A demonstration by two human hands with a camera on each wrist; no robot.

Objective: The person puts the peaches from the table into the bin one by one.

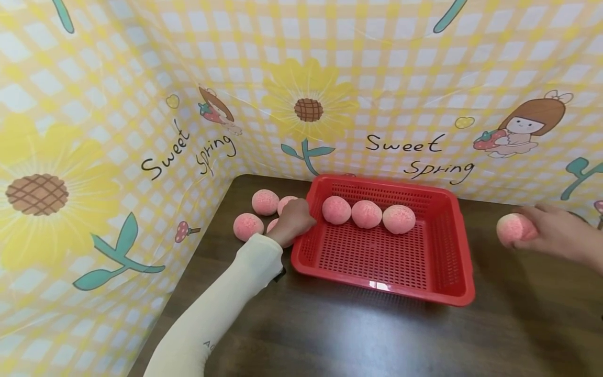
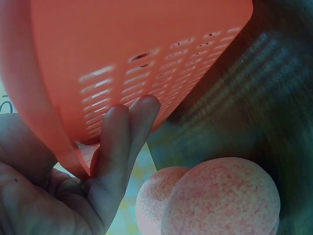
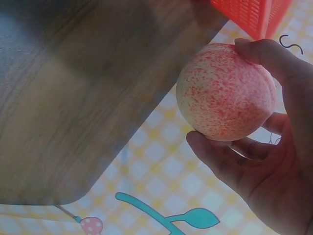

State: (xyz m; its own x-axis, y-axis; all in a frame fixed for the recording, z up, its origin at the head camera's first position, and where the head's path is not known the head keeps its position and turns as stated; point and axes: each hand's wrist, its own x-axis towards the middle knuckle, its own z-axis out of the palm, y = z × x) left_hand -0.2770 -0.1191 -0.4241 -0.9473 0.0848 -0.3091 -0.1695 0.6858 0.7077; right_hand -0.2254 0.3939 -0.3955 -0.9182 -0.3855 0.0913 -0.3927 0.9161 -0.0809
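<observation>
My left hand [image 1: 294, 220] grips the left rim of a red plastic basket [image 1: 405, 291]. In the left wrist view, its fingers [image 2: 115, 142] lie against the outside of the slotted wall. Inside the basket, three pink peaches sit in a row toward the back: a left one [image 1: 336, 210], a middle one [image 1: 367, 214] and a right one [image 1: 399, 219]. My right hand [image 1: 560, 230] holds another peach [image 3: 225, 93] between thumb and fingers, to the right of the basket and apart from it.
Left of the basket several more peaches [image 1: 248, 226] lie on the dark wooden table [image 1: 358, 340], some partly hidden by the left hand. A yellow checked cloth [image 1: 395, 94] with sunflowers rises behind the table and along its left side.
</observation>
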